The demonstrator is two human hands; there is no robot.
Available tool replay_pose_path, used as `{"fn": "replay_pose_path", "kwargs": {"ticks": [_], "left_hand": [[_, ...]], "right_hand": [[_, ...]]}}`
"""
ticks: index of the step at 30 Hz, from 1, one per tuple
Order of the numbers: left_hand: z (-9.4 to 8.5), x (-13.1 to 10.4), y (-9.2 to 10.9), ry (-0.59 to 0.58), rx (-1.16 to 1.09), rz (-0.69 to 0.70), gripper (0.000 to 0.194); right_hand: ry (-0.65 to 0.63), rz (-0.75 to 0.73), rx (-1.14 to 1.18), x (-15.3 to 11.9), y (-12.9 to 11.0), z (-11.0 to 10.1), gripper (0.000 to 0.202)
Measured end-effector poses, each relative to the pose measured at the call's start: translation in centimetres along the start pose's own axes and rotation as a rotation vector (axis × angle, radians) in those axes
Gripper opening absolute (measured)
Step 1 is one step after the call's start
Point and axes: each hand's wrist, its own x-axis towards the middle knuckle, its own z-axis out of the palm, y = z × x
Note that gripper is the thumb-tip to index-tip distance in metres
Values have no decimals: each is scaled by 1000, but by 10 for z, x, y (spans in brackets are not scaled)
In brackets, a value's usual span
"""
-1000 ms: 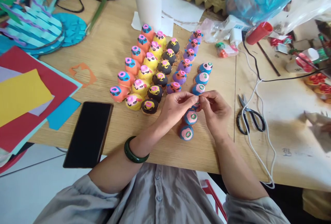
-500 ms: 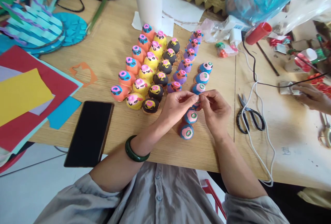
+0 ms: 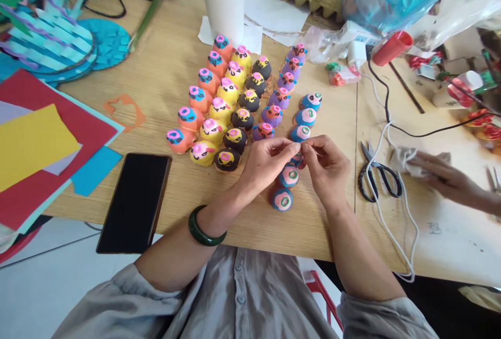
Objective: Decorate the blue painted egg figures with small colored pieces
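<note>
My left hand (image 3: pixel 270 160) and my right hand (image 3: pixel 325 164) meet fingertip to fingertip above a row of blue painted eggshells. Both are closed in a pinch; whatever sits between the fingertips is too small to make out. Under the fingers one blue shell is mostly hidden. Nearer me, a blue shell with a pink patch and green ring (image 3: pixel 282 200) ends the row. Left of it stand rows of purple shells (image 3: pixel 272 116), black shells (image 3: pixel 227 159), yellow shells (image 3: pixel 212 129) and orange shells (image 3: pixel 181 140), with coloured faces.
Black-handled scissors (image 3: pixel 379 177) and a white cable (image 3: pixel 407 224) lie to the right. Another person's hand (image 3: pixel 450 174) holds a whitish cloth (image 3: pixel 403 160) there. A phone (image 3: pixel 133 203) and coloured paper (image 3: pixel 35 146) lie left. A white bottle (image 3: pixel 223 2) stands behind the shells.
The other person's hand has moved left across the table with the cloth, close to the scissors and white cable. My own hands keep almost the same pinch and place.
</note>
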Motion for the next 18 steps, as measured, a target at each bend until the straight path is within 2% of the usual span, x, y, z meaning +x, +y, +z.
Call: {"fn": "replay_pose_path", "kwargs": {"ticks": [9,18], "left_hand": [[-1,-2,1,-16,16,9,23],[-1,-1,2,11,-38,-37,39]], "right_hand": [[-1,-39,-10,-1,3,1,23],[56,23,94,2,2,3,24]]}}
